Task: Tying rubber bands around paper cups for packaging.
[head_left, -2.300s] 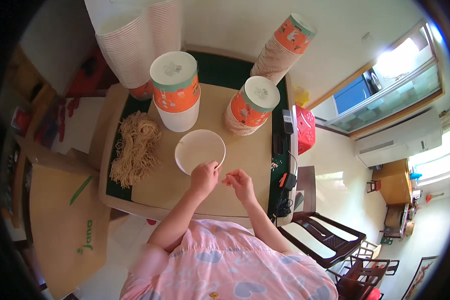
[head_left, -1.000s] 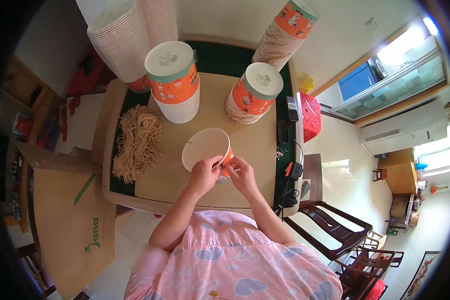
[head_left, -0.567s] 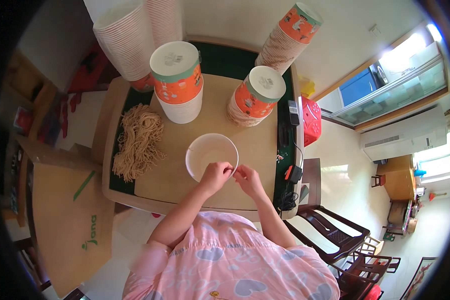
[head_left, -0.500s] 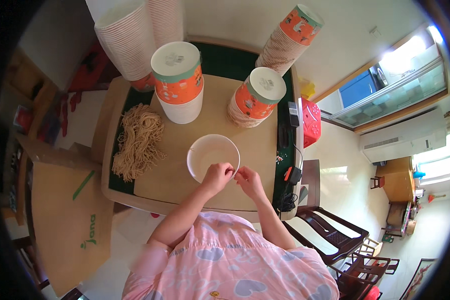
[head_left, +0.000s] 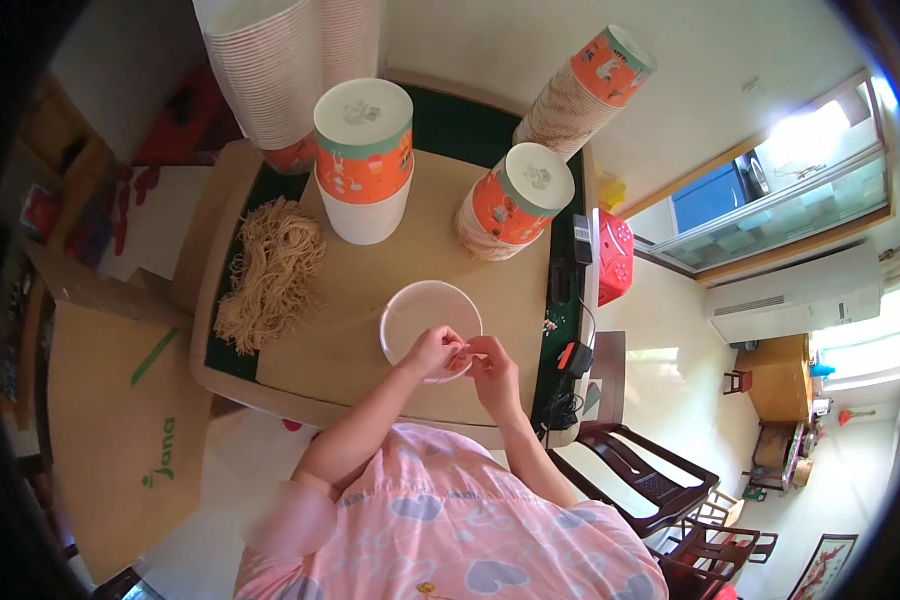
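A white paper bucket (head_left: 410,312) stands with its open mouth up near the front of the table. Over its near right rim, my left hand (head_left: 434,352) and my right hand (head_left: 494,375) meet with fingertips pinched together. Whatever lies between them is too small to make out. To the left lies a loose bundle of beige cords (head_left: 272,270). Behind the bucket, an upside-down stack of buckets, orange and green on top (head_left: 363,165), rises at the left; a shorter similar stack (head_left: 515,205) leans at the right.
Tall nested white buckets (head_left: 265,70) stand at the back left, and another leaning stack (head_left: 590,85) at the back right. Chargers and cables (head_left: 573,358) line the right table edge. A cardboard box (head_left: 110,400) sits left, a dark wooden chair (head_left: 640,475) right, beside a pink-red plastic stool (head_left: 615,258).
My right hand has turned its fingers further in over the bucket's rim, toward my left hand. The whole view has shifted slightly.
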`<state>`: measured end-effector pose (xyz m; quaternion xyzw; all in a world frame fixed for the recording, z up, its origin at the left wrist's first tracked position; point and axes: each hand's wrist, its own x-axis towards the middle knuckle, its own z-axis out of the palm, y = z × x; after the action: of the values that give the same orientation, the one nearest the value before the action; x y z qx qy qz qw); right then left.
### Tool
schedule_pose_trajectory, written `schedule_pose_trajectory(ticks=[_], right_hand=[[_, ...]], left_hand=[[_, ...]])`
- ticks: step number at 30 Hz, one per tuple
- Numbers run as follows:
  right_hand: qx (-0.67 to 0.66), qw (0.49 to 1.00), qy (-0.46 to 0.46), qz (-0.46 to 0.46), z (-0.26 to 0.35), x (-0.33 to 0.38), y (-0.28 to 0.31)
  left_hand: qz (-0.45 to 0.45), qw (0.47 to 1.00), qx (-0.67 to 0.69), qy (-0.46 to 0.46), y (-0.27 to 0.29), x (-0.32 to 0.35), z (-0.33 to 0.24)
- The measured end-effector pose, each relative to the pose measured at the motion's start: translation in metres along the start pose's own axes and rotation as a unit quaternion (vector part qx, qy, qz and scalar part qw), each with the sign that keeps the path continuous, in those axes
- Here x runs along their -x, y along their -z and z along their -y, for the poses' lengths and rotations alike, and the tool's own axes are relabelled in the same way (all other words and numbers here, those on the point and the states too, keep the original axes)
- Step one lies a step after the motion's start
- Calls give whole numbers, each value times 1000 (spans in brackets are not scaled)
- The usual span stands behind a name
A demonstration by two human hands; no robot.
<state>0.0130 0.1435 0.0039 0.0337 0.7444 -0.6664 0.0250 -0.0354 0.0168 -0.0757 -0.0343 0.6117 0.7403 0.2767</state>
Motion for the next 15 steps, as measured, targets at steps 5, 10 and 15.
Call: schedule_pose_trajectory(ticks=[5,10,15], right_hand=[[298,954,35,-16,3,-10,2],[274,960,55,-11,-13,-13,5],[193,980,39,-21,-21,-9,7]], left_hand=[[35,990,90,105,-6,7,-22],[30,997,17,64,-5,9,-21],[-3,989,-113,-97,-7,18,-23]])
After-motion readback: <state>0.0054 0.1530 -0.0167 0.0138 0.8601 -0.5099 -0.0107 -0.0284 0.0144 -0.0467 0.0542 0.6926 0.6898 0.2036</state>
